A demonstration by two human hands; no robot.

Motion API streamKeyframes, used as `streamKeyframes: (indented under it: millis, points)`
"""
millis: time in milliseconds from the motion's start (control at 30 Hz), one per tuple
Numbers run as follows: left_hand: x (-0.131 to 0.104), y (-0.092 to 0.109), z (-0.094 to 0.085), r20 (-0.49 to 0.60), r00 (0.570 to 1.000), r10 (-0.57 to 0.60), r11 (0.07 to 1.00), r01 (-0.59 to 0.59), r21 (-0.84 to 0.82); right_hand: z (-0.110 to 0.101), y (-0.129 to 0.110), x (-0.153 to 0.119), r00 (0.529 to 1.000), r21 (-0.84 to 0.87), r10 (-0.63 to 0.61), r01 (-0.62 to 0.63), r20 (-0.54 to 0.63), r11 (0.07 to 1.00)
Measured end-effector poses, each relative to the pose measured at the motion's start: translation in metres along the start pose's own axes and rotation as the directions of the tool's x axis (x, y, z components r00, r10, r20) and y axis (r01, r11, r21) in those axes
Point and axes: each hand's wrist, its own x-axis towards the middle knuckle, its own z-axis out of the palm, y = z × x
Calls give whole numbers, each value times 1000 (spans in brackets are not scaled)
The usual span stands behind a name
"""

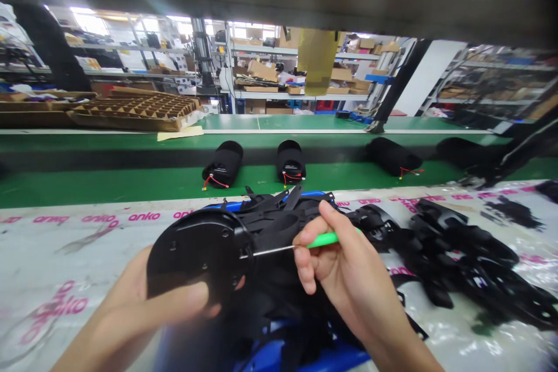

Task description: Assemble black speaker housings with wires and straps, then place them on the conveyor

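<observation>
My left hand (161, 308) grips a round, glossy black plastic cover (192, 250) by its edge, thumb lying across its face. Small holes dot that face. In my right hand (344, 261) is a screwdriver (323, 239) with a green handle and a thin metal shaft, pinched between thumb and fingers. The shaft points left, and its tip meets the right rim of the cover. Behind and below both hands sits a blue bin (349, 357) heaped with black straps and plastic parts (279, 226).
Black cylindrical units with red wires (224, 163) lie on a green conveyor belt (131, 180). Loose black plastic parts (462, 256) cover the right of the plastic-wrapped table (87, 256). A divided cardboard tray (135, 107) stands at the back left. A beam crosses overhead.
</observation>
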Motion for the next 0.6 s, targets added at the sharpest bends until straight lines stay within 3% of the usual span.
streamKeyframes:
  millis: [100, 167, 233, 300, 400, 500, 567, 600]
  points:
    - [2, -5, 0, -148, 989, 17, 989, 5, 146, -1, 0, -7, 959, -272, -276, 282, 61, 920]
    - [3, -7, 1, -261, 964, 53, 968, 15, 252, -3, 1, -13, 850, -498, -469, 522, 239, 692]
    - [4, -6, 4, -344, 937, 62, 975, 17, 221, -6, 4, -17, 692, -569, -572, 708, 441, 419]
    - [4, -1, 8, -337, 941, 44, 996, -14, 93, -8, 6, -20, 592, -526, -631, 788, 502, 320]
    - [3, 5, 11, -215, 975, 55, 998, -51, 25, -10, 8, -20, 589, -487, -689, 788, 422, 375]
    - [-1, 1, 10, -83, 997, 4, 999, 0, 48, -6, 6, -18, 615, -602, -655, 743, 439, 293]
    - [-4, -4, 8, -9, 998, -58, 998, 58, 31, -1, 6, -16, 691, -693, -569, 669, 446, 269]
    - [-6, -6, 8, 29, 996, -81, 996, 80, 26, 0, 6, -16, 754, -726, -501, 615, 425, 309]
